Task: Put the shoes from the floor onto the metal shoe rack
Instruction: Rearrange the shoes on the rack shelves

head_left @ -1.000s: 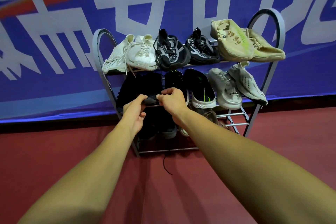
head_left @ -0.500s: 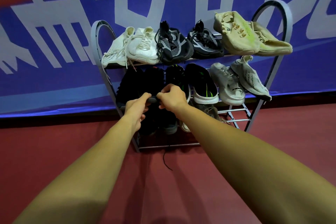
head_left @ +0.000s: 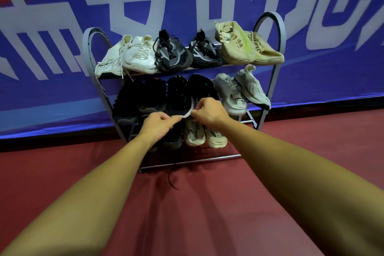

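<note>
A grey metal shoe rack (head_left: 268,102) with three shelves stands against the wall. On its middle shelf lies a black shoe with a white sole and green marks (head_left: 179,97). My left hand (head_left: 158,125) pinches the white sole edge at the toe from the left. My right hand (head_left: 208,111) pinches the same sole edge from the right, partly covering its black partner (head_left: 200,87). White, black-grey and beige pairs fill the top shelf. Black shoes (head_left: 133,100) and a grey pair (head_left: 241,93) share the middle shelf. A beige pair (head_left: 205,134) sits on the bottom shelf.
A blue banner (head_left: 52,89) with white letters hangs right behind the rack. The floor (head_left: 207,203) is dark red. A black lace (head_left: 171,176) trails from the bottom shelf onto the floor. The right end of the bottom shelf shows bare rails (head_left: 247,120).
Both hands have shifted right along the middle shelf, from the black shoe at the left to the white-soled black shoe. The view has moved closer to the rack.
</note>
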